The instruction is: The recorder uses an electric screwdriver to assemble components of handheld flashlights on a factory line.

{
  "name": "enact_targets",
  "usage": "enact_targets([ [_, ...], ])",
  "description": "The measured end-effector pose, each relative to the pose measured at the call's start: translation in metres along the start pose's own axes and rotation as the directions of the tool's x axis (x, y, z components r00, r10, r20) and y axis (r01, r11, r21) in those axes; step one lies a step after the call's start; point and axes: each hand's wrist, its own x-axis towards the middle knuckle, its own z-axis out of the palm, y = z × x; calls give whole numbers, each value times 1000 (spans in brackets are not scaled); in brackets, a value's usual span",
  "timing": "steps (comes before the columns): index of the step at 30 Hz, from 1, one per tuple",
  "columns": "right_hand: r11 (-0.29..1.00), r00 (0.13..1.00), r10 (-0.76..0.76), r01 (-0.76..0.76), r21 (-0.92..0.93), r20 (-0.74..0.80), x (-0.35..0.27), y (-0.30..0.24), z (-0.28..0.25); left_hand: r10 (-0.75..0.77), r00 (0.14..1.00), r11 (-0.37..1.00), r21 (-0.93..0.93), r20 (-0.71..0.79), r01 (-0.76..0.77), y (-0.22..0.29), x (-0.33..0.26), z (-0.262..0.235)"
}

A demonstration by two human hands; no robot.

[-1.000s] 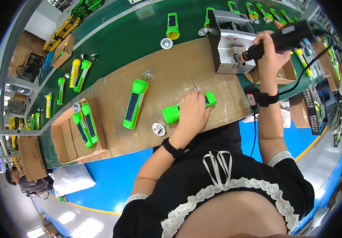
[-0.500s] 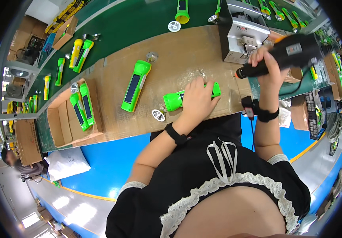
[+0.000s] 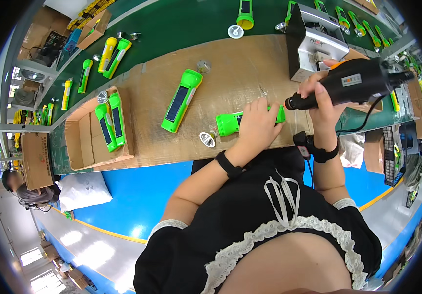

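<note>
A green flashlight [image 3: 228, 124] lies sideways on the cardboard sheet [image 3: 152, 73]. My left hand [image 3: 260, 126] is closed over its handle and holds it down, hiding much of its dark panel. My right hand [image 3: 322, 100] grips a black corded electric screwdriver [image 3: 353, 82], held nearly level. The tool's tip points left, close to the flashlight's narrow end; I cannot tell whether they touch. A round reflector [image 3: 207, 139] with a silver face sits beside the flashlight's wide head. Farther left on the sheet is a second green flashlight [image 3: 182, 101], with a clear-rimmed reflector [image 3: 203, 66] at its head.
An open cardboard box [image 3: 80, 147] with two green flashlights stands at the left. A grey metal power unit [image 3: 314, 49] is behind the screwdriver. More flashlights and reflectors line the green bench [image 3: 172, 46]. A person [image 3: 30, 188] is at the far left.
The screwdriver has come down and left, bringing its tip nearer the flashlight's narrow end. My left hand stays on the flashlight. The whole view has shifted slightly.
</note>
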Motion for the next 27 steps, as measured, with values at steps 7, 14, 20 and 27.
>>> enact_targets([
  [7, 996, 996, 83, -84, -20, -23, 2, 15, 4, -60, 997, 996, -61, -46, 57, -1, -5, 9],
  [14, 995, 991, 86, -90, 40, 98, 4, 29, -2, -90, 996, 991, -99, -3, 89, 3, -1, 1],
  [20, 996, 984, 63, -71, 46, 164, 2, 31, -4, -102, 995, 984, -144, 8, 102, 2, -1, -1],
  [27, 994, 976, 64, -81, 77, 208, 1, 30, -9, -101, 994, 981, -165, 30, 105, 3, 2, 0],
])
